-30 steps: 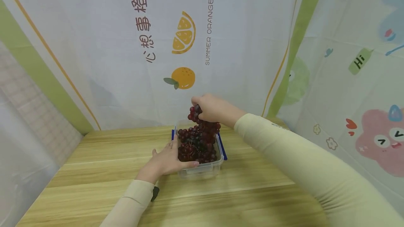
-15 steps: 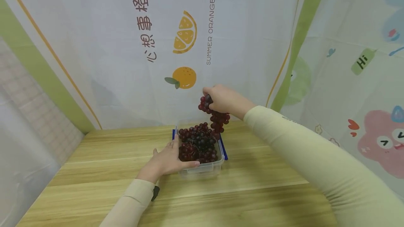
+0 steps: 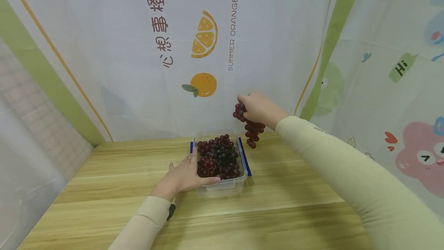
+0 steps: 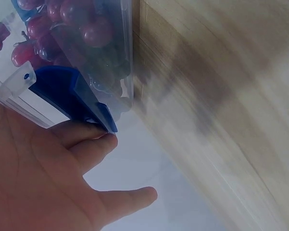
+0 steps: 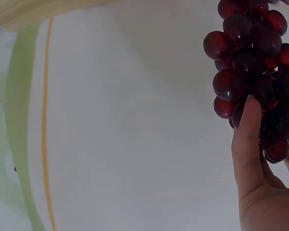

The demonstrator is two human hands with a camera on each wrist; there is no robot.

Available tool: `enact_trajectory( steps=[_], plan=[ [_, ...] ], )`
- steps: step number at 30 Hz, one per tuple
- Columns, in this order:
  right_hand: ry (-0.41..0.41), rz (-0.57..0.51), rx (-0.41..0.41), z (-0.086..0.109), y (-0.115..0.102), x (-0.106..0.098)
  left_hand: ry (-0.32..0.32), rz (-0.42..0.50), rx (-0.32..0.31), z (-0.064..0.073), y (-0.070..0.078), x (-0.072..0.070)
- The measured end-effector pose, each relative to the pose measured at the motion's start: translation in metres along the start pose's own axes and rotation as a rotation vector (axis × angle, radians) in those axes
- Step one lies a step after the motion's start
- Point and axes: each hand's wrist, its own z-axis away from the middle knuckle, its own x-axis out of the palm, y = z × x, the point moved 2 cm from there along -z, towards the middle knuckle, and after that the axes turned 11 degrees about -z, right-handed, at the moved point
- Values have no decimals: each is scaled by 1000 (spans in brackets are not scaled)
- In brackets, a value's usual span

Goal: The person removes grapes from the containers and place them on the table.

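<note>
My right hand (image 3: 261, 108) holds a bunch of dark red grapes (image 3: 254, 129) in the air, behind and to the right of a clear plastic container (image 3: 222, 189). In the right wrist view the thumb and fingers pinch that bunch near one end, and the rest of it dangles. More grapes (image 3: 223, 155) fill the container, some with stems showing. My left hand (image 3: 182, 176) steadies the container from the left, thumb laid along the front rim. Seen from the left wrist, its extended fingers (image 4: 94, 151) touch a blue clip flap (image 4: 62, 91) on the container's side.
The container stands on a wood-grain table (image 3: 138, 173). A second blue flap (image 3: 244, 157) hangs at its right side. Behind the table's back edge hangs a white cloth (image 3: 270, 41) printed with oranges; another printed cloth (image 3: 374, 103) hangs at the right.
My right hand has lifted the grape bunch up out of the container and moved it to the right, clear of the rim. My left hand has stayed on the container.
</note>
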Motion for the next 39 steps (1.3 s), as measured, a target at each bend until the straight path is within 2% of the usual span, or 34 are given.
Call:
enact_trajectory(
  steps=[7,13,16,22,30,39],
  plan=[
    [6,-18,26,2,23,23,10,-40,1,0,-1,0],
    [35,18,53,4,43,47,5,-42,-1,0,0,0],
    [42,-2,72,4,50,56,5,-44,-4,1,1,0],
    [60,-33,85,2,56,68,0,-41,-8,1,1,-1],
    [160,-35,50,0,58,79,3,-42,-11,1,1,-1],
    [100,-31,14,12,74,90,13,-40,-17,0,0,1]
  ],
)
